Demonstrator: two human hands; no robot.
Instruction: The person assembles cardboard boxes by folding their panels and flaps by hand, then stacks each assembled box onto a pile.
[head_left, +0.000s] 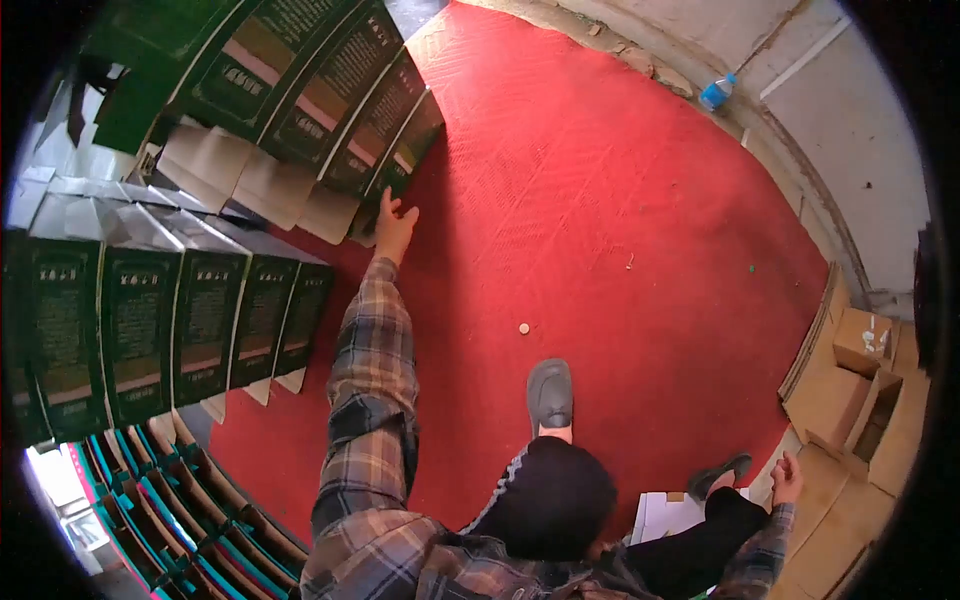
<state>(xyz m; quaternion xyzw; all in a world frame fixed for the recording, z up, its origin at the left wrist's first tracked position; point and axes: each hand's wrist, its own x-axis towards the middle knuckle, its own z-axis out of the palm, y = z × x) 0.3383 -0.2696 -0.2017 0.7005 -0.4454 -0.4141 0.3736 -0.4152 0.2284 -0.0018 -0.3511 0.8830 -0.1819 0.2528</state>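
My left hand point(395, 228) reaches out at the end of a plaid sleeve, beside the lower corner of a green printed carton point(415, 140). Its index finger and thumb are apart, and the other fingers are partly hidden by an open brown flap point(330, 215). Whether it touches the carton I cannot tell. At the lower right, my right hand point(787, 480) hangs near the brown cardboard, fingers loosely spread and nothing visible in them. Below the upper cartons stands another row of dark green cartons point(208, 318), with loose flaps along the lower edge.
Red matting point(600, 190) covers the floor, with a small round object point(524, 328) on it. Brown cardboard boxes point(865, 410) lie at the right. A blue-labelled bottle point(717, 92) rests by the wall. Divided compartments point(180, 510) fill the lower left; a white sheet point(665, 512) lies near my foot.
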